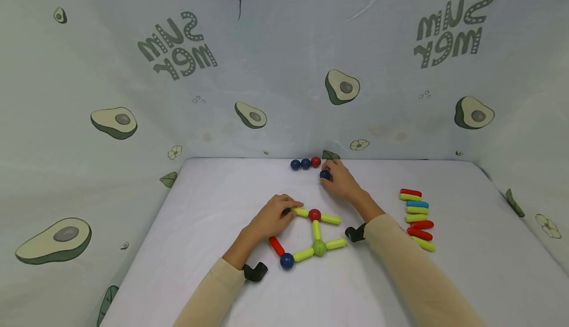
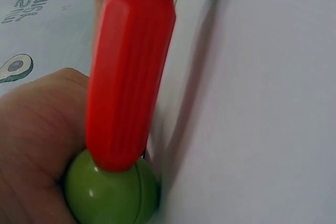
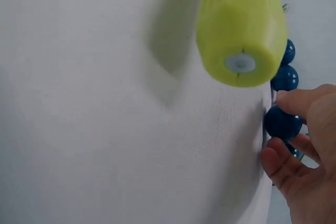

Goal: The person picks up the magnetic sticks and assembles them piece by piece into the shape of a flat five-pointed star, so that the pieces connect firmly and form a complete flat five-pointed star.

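In the head view, my right hand (image 1: pixel 340 179) pinches a dark blue ball (image 1: pixel 325 174) between fingers and thumb near the table's back edge; the right wrist view shows this blue ball (image 3: pixel 283 123) too. My left hand (image 1: pixel 273 216) grips the left side of a frame of toy building rods and balls, its fingertips at a dark ball (image 1: pixel 286 212). The frame has yellow-green rods (image 1: pixel 317 230), a red ball (image 1: pixel 314 215), a green ball (image 1: pixel 319 247), a blue ball (image 1: pixel 287 261) and a red rod (image 1: pixel 276 246). In the left wrist view, another green ball (image 2: pixel 110 190) sits against the left hand.
Two blue balls (image 1: pixel 300 164) and a red ball (image 1: pixel 315 162) stand in a row at the back edge. Several red, blue and yellow-green loose rods (image 1: pixel 417 218) lie at right on the white table (image 1: pixel 213 188). A patterned cloth (image 1: pixel 284 70) hangs behind.
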A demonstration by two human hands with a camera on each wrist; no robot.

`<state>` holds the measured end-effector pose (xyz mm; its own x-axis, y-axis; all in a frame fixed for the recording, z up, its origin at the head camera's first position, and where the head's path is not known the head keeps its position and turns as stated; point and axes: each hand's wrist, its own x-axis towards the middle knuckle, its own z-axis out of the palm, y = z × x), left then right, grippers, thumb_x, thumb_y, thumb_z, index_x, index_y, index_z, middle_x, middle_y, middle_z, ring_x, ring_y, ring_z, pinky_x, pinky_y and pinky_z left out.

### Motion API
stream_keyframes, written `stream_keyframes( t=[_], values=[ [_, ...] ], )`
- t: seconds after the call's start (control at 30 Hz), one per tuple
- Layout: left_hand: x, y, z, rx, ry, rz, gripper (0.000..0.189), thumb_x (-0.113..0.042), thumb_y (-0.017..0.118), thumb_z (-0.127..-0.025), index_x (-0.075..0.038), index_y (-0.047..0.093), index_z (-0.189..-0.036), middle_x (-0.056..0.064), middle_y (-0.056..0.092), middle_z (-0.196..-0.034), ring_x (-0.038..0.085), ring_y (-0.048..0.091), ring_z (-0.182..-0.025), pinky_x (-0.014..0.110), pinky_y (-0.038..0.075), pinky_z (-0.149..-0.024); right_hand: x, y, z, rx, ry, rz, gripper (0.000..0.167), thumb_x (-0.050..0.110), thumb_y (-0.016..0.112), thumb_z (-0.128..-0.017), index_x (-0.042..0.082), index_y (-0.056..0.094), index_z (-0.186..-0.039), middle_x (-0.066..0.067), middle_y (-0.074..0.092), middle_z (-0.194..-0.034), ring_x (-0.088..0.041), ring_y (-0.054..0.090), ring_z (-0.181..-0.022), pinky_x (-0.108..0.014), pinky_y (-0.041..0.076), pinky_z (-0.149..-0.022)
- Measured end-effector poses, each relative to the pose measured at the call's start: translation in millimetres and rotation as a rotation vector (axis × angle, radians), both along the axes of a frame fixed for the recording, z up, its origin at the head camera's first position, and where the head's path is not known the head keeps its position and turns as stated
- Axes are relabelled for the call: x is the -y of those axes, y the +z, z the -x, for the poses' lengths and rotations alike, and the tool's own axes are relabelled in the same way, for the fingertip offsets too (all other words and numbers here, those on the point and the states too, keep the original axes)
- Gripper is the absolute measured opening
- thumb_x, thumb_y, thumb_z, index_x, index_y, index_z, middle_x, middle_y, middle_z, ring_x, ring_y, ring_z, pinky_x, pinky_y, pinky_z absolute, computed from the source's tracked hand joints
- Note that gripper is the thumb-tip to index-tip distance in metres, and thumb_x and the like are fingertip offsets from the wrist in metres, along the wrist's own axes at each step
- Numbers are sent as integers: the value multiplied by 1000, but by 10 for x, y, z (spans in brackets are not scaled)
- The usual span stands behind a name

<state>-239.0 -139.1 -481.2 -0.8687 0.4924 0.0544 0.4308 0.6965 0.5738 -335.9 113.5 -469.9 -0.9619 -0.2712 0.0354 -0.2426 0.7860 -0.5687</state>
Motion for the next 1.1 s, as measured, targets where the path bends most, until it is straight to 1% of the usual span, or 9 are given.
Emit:
stream_keyframes(
  t=[0.07, 0.13, 0.27, 0.5, 0.57, 0.7, 0.87, 1.0, 1.1],
  values=[
    [-5, 11, -2, -2, -10, 22, 32, -23, 61, -105, -23, 69, -136, 2, 64, -132, 21, 54, -125, 40, 48, -107, -13, 11, -24, 9, 4, 8, 35, 15, 68, -98, 4, 56, -128, -20, 58, -130, -31, 57, -102, -45, 53, -94],
    [-12, 15, -6, -9, -15, 41, 31, -24, 61, -104, -23, 69, -135, 1, 64, -132, 21, 53, -124, 39, 49, -106, -42, 21, -75, 18, 21, 11, 37, 15, 70, -97, 2, 57, -129, -19, 62, -122, -28, 57, -94, -40, 52, -85],
    [-26, 15, -15, -21, -11, 46, 29, -25, 62, -104, -22, 70, -132, -1, 65, -129, 20, 54, -120, 38, 49, -104, -147, 27, -239, 30, 43, 10, 39, 15, 72, -94, 2, 61, -129, -19, 61, -120, -26, 58, -92, -37, 52, -82],
    [-27, -7, -26, -37, 0, 37, 27, -23, 61, -104, -21, 70, -130, -2, 67, -124, 20, 54, -118, 38, 49, -103, -407, 79, -686, 29, 30, 80, 34, 12, 74, -94, 5, 60, -123, -18, 66, -124, -29, 65, -102, -44, 58, -90],
    [-26, -10, -25, -32, 2, 31, 27, -24, 61, -105, -22, 70, -130, -2, 66, -125, 20, 54, -119, 39, 49, -103, -485, 104, -819, 30, 21, 87, 34, 14, 74, -94, 5, 60, -123, -17, 67, -123, -28, 66, -101, -41, 58, -88],
    [-10, -22, -5, -28, 1, 22, 27, -24, 61, -104, -23, 69, -130, -2, 66, -125, 20, 54, -119, 39, 49, -104, -607, 118, -1024, 21, 12, 80, 34, 16, 76, -93, 6, 62, -123, -13, 69, -118, -22, 64, -96, -27, 54, -78],
    [8, -41, 17, -43, -3, 18, 27, -24, 62, -104, -23, 70, -130, -3, 66, -124, 19, 54, -118, 39, 49, -105, -658, 82, -1181, 34, 5, 83, 34, 16, 78, -91, 9, 63, -121, -8, 69, -111, -19, 61, -91, -19, 50, -73],
    [3, -45, 14, -44, -13, 11, 27, -24, 61, -104, -22, 69, -131, -2, 66, -124, 20, 54, -118, 39, 48, -105, -632, 46, -1269, 62, 7, 96, 33, 16, 79, -91, 9, 63, -119, -7, 69, -110, -18, 61, -91, -22, 54, -77],
    [-7, -50, 6, -38, -9, 3, 27, -23, 62, -104, -21, 69, -130, -1, 66, -124, 21, 54, -119, 40, 48, -105, -599, 34, -1320, 85, 16, 112, 32, 17, 77, -92, 9, 62, -119, -8, 68, -111, -18, 62, -93, -29, 57, -83]
  ],
)
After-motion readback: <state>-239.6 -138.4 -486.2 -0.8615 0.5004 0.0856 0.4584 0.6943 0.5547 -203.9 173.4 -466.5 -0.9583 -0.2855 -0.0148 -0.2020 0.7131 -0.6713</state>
